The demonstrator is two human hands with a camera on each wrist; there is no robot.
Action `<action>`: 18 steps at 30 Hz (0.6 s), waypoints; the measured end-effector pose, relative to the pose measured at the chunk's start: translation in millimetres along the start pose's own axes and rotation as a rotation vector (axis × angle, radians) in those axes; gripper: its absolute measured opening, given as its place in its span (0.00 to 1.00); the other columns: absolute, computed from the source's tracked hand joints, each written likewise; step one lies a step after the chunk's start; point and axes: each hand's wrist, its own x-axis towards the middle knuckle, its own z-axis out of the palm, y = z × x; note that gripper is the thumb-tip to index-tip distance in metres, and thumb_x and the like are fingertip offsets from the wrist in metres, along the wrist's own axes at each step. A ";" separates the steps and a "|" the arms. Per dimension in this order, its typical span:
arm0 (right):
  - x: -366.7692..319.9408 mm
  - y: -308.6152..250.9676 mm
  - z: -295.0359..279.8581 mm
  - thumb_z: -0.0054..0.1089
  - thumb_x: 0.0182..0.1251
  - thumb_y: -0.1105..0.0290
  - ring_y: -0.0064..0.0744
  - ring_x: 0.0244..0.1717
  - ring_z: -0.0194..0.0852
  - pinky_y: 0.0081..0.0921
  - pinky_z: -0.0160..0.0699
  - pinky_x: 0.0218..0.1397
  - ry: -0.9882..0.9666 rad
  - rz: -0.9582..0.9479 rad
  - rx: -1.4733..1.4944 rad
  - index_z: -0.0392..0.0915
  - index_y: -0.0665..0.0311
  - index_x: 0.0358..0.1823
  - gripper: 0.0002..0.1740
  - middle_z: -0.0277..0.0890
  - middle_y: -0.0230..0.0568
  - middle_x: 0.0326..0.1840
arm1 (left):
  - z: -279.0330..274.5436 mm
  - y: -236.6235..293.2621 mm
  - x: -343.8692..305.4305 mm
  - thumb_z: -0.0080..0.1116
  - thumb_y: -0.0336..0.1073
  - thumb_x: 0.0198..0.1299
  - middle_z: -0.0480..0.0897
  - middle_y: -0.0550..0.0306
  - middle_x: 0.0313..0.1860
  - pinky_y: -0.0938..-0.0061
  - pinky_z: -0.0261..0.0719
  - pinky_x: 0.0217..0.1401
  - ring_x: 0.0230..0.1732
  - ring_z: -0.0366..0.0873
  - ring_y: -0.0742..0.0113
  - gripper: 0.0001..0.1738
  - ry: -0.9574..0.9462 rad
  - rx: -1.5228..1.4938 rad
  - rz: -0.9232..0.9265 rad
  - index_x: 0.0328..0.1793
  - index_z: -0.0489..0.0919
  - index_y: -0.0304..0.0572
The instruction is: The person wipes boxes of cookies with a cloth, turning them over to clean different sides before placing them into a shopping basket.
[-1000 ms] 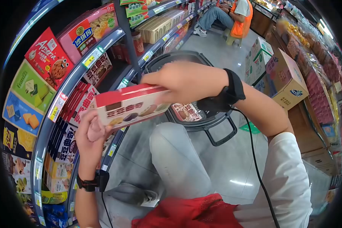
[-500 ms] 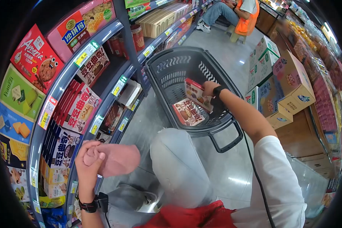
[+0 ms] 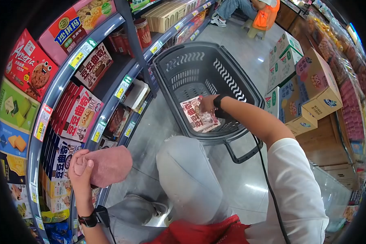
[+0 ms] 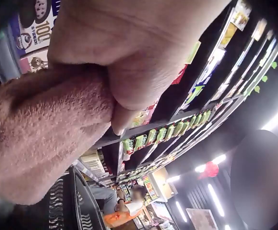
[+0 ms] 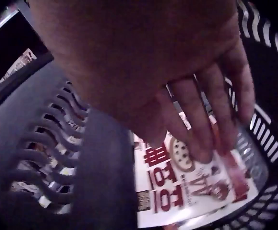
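Observation:
My left hand [image 3: 82,168] grips a folded pink cloth [image 3: 112,166] beside the shelf, thumb across it. In the left wrist view the cloth [image 4: 47,129] bulges out below the thumb. My right hand [image 3: 209,104] is down inside a dark grey shopping basket [image 3: 184,60]. Its fingers reach, fairly straight, over the right side of a white-and-red cookie box [image 3: 193,117]. The right wrist view has that box [image 5: 160,187] lying flat, printed face up, under the fingertips. An edge of another box shows beneath it.
Shelves on the left carry stacked cookie boxes [image 3: 83,114] and a pink snack box [image 3: 69,34]. Cartons [image 3: 319,87] stand right of the basket. A seated person in an orange vest [image 3: 267,16] is farther along the aisle. The basket's handle [image 3: 248,156] points toward me.
My right hand carried a cookie box from near the shelf into the basket, where it went from tilted to flat. My left hand let go of that box and keeps the cloth.

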 end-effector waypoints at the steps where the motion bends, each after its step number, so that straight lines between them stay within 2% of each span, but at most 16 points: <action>1: 2.7 13.7 -4.8 0.75 0.53 0.60 0.43 0.43 0.91 0.40 0.86 0.44 0.078 -0.043 -0.058 0.88 0.66 0.45 0.21 0.90 0.48 0.39 | -1.0 -2.3 1.4 0.70 0.36 0.64 0.81 0.58 0.54 0.74 0.68 0.68 0.58 0.76 0.69 0.22 -0.001 0.009 -0.002 0.61 0.79 0.36; 2: 5.2 26.1 -7.3 0.76 0.52 0.60 0.42 0.42 0.91 0.39 0.86 0.42 0.157 -0.087 -0.117 0.88 0.67 0.45 0.22 0.90 0.47 0.38 | -0.8 -3.4 2.4 0.70 0.36 0.64 0.81 0.58 0.54 0.74 0.69 0.67 0.58 0.76 0.70 0.23 -0.010 -0.005 -0.014 0.61 0.79 0.36; 4: 61.1 73.6 23.0 0.80 0.48 0.64 0.41 0.45 0.91 0.36 0.87 0.41 0.117 0.023 0.279 0.83 0.68 0.56 0.32 0.89 0.51 0.43 | -1.8 -5.1 4.1 0.70 0.36 0.64 0.81 0.59 0.54 0.75 0.70 0.66 0.57 0.76 0.71 0.23 -0.022 -0.031 -0.038 0.62 0.79 0.36; 6: 45.9 41.7 7.2 0.86 0.40 0.65 0.39 0.44 0.91 0.34 0.89 0.41 0.067 0.207 0.045 0.75 0.66 0.69 0.49 0.89 0.51 0.43 | 0.1 -10.9 5.8 0.70 0.35 0.63 0.81 0.59 0.54 0.75 0.71 0.65 0.57 0.77 0.71 0.23 -0.013 -0.078 -0.056 0.62 0.79 0.36; 7: 62.7 62.3 34.1 0.82 0.47 0.63 0.36 0.42 0.91 0.35 0.89 0.39 0.155 0.092 0.204 0.66 0.60 0.77 0.52 0.89 0.51 0.45 | -0.3 -9.8 6.4 0.70 0.35 0.63 0.81 0.59 0.54 0.75 0.72 0.64 0.56 0.77 0.71 0.23 0.001 -0.098 -0.062 0.62 0.79 0.37; 10: 154.9 117.4 98.4 0.73 0.58 0.62 0.36 0.46 0.90 0.37 0.89 0.44 -0.145 -0.005 0.209 0.37 0.43 0.89 0.63 0.84 0.55 0.60 | 0.3 -0.5 10.1 0.69 0.33 0.64 0.82 0.59 0.52 0.75 0.74 0.63 0.55 0.78 0.71 0.21 0.014 -0.069 -0.056 0.62 0.79 0.37; 16: 90.2 53.1 65.9 0.71 0.59 0.63 0.43 0.56 0.87 0.41 0.87 0.54 -0.164 -0.024 -0.177 0.37 0.44 0.89 0.62 0.83 0.54 0.63 | -3.8 -4.0 8.9 0.69 0.33 0.63 0.83 0.60 0.51 0.76 0.74 0.62 0.54 0.78 0.73 0.20 0.034 -0.108 -0.077 0.60 0.81 0.36; 18: 44.6 26.8 19.9 0.69 0.60 0.63 0.50 0.60 0.84 0.43 0.83 0.59 -0.155 0.021 -0.089 0.53 0.49 0.86 0.52 0.84 0.54 0.62 | -7.7 -4.7 7.3 0.69 0.33 0.63 0.83 0.60 0.51 0.76 0.74 0.62 0.54 0.78 0.73 0.20 0.018 -0.122 -0.077 0.60 0.81 0.37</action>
